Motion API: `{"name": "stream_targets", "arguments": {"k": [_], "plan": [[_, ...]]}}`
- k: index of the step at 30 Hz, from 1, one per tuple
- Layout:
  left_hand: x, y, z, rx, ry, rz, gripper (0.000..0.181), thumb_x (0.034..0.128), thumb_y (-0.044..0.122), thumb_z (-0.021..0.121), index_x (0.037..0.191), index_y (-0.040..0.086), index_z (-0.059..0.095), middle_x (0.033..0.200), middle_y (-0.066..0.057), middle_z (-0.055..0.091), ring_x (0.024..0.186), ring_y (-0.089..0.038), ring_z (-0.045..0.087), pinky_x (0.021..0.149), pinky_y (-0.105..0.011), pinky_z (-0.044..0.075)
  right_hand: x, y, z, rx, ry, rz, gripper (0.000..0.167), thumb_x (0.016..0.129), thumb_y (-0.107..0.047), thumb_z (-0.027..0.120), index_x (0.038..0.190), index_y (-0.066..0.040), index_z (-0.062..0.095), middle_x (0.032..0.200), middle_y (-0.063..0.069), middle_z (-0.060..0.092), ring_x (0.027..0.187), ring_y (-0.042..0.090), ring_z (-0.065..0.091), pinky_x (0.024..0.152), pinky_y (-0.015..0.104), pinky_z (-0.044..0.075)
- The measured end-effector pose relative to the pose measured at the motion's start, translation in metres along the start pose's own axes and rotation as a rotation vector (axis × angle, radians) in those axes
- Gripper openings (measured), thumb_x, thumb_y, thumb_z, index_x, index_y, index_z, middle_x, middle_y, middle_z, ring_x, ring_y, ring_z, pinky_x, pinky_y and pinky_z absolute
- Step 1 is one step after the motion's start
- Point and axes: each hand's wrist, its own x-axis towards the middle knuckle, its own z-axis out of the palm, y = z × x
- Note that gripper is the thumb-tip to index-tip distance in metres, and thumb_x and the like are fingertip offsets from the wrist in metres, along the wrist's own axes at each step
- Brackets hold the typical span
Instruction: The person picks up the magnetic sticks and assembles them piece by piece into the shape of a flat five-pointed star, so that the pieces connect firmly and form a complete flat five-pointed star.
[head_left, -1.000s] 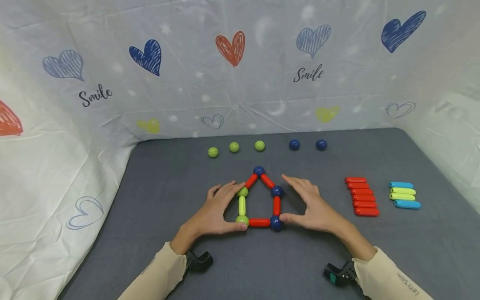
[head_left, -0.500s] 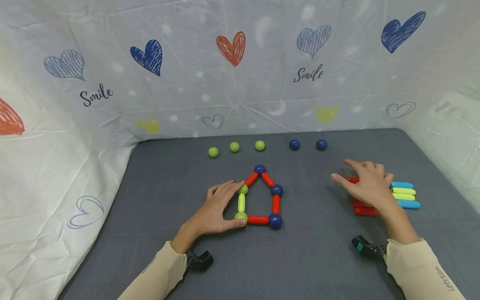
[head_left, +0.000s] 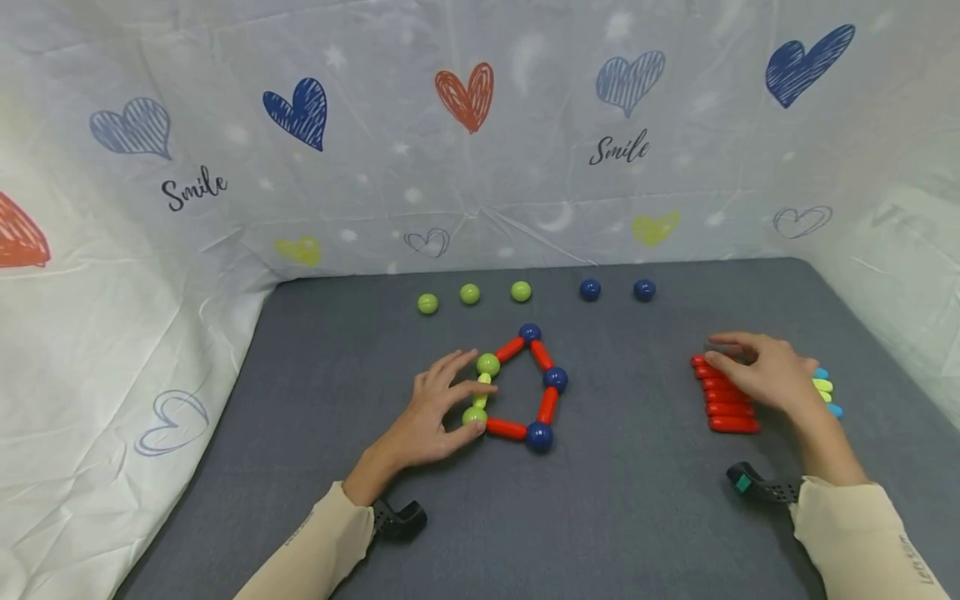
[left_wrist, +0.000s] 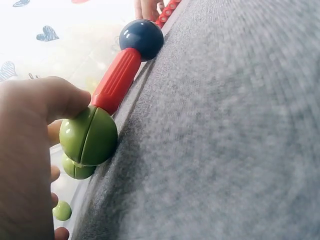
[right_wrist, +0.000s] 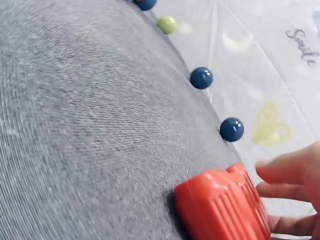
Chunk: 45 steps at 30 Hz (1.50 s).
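A five-sided frame of magnetic balls and rods lies flat: two green balls (head_left: 487, 364), three blue balls (head_left: 556, 378), red rods (head_left: 549, 406) and one yellow-green rod. My left hand (head_left: 427, 417) grips its lower left corner, thumb on the lower green ball (left_wrist: 89, 136) and index finger over the yellow-green rod (head_left: 481, 397). At the right, my right hand (head_left: 772, 375) hovers at the row of loose red rods (head_left: 729, 397), thumb and index finger parted by the farthest rods. In the right wrist view, its fingers (right_wrist: 290, 167) show beside the red rods (right_wrist: 220, 205).
Three loose green balls (head_left: 469, 293) and two loose blue balls (head_left: 590, 290) line the back of the grey table (head_left: 600, 517). Blue and yellow-green rods (head_left: 822, 386) lie partly hidden behind my right hand. A printed white cloth (head_left: 360, 167) hangs behind.
My right hand has left the frame's right side and moved right to the red rods. The frame has turned slightly under my left hand, whose index finger has come down over the yellow-green rod.
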Motion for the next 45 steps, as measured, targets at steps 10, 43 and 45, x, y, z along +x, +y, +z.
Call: {"name": "stream_targets", "arguments": {"k": [10, 43, 45], "plan": [[0.001, 0.000, 0.001, 0.024, 0.036, 0.038, 0.017, 0.0918, 0.040, 0.073, 0.108, 0.036, 0.074, 0.166, -0.008, 0.032, 0.155, -0.038, 0.019, 0.109, -0.064, 0.022, 0.000, 0.000, 0.007, 0.052, 0.102, -0.078, 0.028, 0.100, -0.025, 0.063, 0.115, -0.006, 0.076, 0.119, 0.031, 0.068, 0.107, 0.046, 0.055, 0.086, 0.075, 0.014], [0.003, 0.000, 0.002, 0.141, 0.066, 0.069, 0.023, 0.0894, 0.040, 0.077, 0.111, 0.034, 0.072, 0.162, -0.007, 0.039, 0.153, -0.043, 0.024, 0.108, -0.066, 0.022, -0.011, -0.097, 0.074, 0.012, 0.079, -0.479, 0.012, 0.090, -0.022, 0.078, 0.101, -0.023, 0.083, 0.090, -0.005, 0.070, 0.084, 0.016, 0.053, 0.076, 0.038, 0.021], [0.003, 0.001, 0.001, 0.158, 0.049, 0.082, 0.025, 0.0900, 0.042, 0.076, 0.113, 0.035, 0.072, 0.162, -0.006, 0.038, 0.153, -0.042, 0.023, 0.107, -0.065, 0.022, -0.012, -0.101, 0.077, 0.005, 0.035, -0.475, 0.015, 0.091, -0.027, 0.077, 0.104, -0.023, 0.082, 0.092, -0.006, 0.069, 0.086, 0.015, 0.054, 0.076, 0.037, 0.022]]}}
